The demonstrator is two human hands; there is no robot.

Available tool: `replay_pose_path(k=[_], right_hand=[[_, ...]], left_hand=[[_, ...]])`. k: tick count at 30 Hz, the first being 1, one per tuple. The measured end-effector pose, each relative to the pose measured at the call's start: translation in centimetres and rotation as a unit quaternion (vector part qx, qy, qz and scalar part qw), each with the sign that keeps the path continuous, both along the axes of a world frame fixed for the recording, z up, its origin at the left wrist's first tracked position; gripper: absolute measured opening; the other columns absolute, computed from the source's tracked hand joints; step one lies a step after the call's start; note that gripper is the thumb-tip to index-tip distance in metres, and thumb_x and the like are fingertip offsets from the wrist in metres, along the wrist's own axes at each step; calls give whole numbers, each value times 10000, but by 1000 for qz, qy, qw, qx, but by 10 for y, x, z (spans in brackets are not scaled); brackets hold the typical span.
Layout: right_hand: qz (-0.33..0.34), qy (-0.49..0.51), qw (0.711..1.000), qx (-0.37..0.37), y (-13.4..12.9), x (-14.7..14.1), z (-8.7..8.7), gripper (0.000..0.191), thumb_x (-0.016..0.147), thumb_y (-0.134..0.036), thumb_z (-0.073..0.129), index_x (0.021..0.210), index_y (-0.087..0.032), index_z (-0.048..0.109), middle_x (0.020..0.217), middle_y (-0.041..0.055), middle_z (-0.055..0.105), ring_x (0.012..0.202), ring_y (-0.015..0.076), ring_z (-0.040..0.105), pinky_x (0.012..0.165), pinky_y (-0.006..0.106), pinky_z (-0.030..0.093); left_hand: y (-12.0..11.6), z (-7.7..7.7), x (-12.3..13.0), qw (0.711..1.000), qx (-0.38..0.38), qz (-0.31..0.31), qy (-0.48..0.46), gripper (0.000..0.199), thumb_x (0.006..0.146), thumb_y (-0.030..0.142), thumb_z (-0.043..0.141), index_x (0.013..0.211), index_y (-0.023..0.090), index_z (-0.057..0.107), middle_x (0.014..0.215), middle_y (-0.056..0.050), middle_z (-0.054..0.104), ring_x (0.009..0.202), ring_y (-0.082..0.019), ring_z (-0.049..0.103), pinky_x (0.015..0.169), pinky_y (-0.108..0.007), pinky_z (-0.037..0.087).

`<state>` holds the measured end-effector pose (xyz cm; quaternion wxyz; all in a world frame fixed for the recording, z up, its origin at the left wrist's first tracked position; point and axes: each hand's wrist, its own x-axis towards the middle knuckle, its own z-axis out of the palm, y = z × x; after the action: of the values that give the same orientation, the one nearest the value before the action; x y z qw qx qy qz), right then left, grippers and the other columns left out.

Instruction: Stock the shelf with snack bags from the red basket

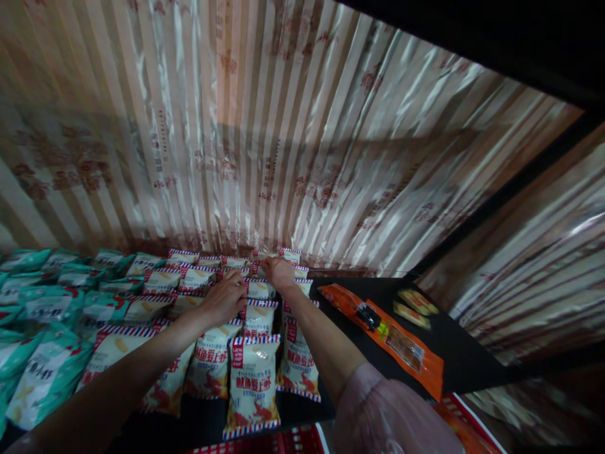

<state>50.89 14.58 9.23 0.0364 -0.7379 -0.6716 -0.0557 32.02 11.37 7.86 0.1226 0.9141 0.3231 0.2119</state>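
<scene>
Rows of cream snack bags with red-and-blue striped edges stand on a black shelf, the front snack bag (254, 384) in full view. My right hand (280, 274) reaches to the back rows, its fingers closed at the top of a snack bag (261, 255) there. Lower and to the left, my left hand (224, 299) lies over the middle rows. Its bent fingers are pressed together at the edge of a snack bag (259, 289); the palm side is hidden.
Teal snack bags (47, 306) fill the left side. To the right lie orange long packets (392, 337) and small yellow packets (416, 306) on the black shelf (466, 350). A red plastic basket (283, 439) is at the bottom edge. Striped wrinkled sheeting (265, 139) covers the back.
</scene>
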Motion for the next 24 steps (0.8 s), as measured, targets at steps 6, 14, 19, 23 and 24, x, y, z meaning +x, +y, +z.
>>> replay_pose_path(k=[6,14,19,23,24], right_hand=[[3,39,999,-11,1,0,0,339,887,-439,375,944,-268,662,941,44,698,882,170,629,719,257,436],[-35,79,996,-16,7,-2,-6,358,870,-489,383,925,-289,675,918,23,703,865,160,634,689,233,437],[-16,86,996,-14,6,0,-4,330,863,-478,402,937,-309,676,898,6,707,840,159,638,667,226,435],[10,86,996,-22,7,6,3,351,879,-463,371,942,-299,676,904,9,705,839,160,636,670,229,436],[7,84,996,-23,9,8,4,346,884,-447,365,960,-301,669,920,10,702,847,163,636,674,232,439]], left_hand=[[-5,7,4,1000,13,6,-13,78,758,167,561,685,185,582,947,-45,515,1030,-195,407,876,-320,404],[-1,2,11,999,30,-8,-33,120,807,179,499,728,173,588,925,-50,518,1015,-189,408,896,-326,399],[1,-2,12,998,45,-6,-32,145,820,161,468,746,167,592,908,-53,528,1008,-192,411,886,-331,413],[-1,2,12,999,50,-6,-18,177,830,150,447,723,167,587,877,-46,538,986,-186,427,875,-329,420],[-2,4,12,999,51,-6,-12,180,832,148,445,723,166,587,874,-46,541,986,-185,429,875,-329,421]])
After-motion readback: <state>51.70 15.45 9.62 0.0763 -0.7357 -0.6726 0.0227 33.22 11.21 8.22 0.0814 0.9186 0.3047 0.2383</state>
